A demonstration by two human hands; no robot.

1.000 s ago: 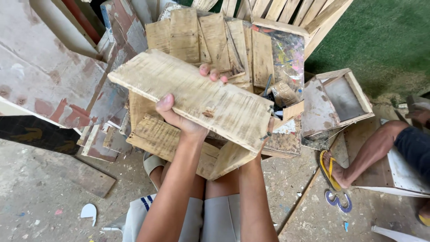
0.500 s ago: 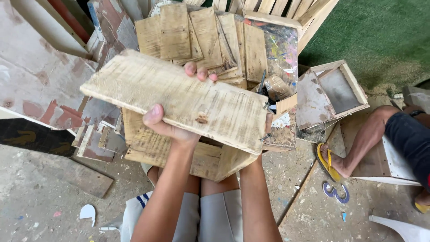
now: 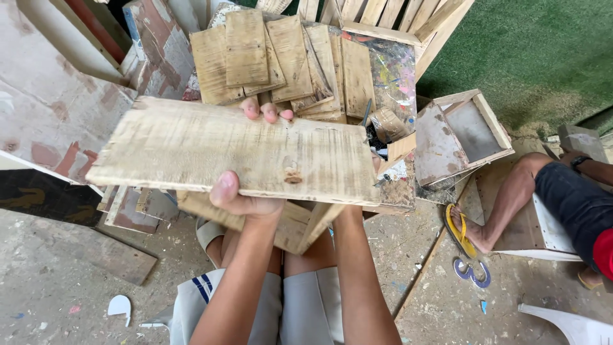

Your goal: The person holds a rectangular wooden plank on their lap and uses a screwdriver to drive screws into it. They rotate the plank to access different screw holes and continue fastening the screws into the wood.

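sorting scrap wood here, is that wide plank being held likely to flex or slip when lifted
The plank is probably stiff: it spans flat past both grip points. Its rough, unfinished grain likely resists slipping. The left hand pinches one edge, so it seems fairly light.

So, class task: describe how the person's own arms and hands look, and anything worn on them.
Both forearms are bare, with no sleeves, gloves, watch or rings in view. The left hand shows a short, plain thumbnail. Of the right hand only three fingertips show, with short unpainted nails.
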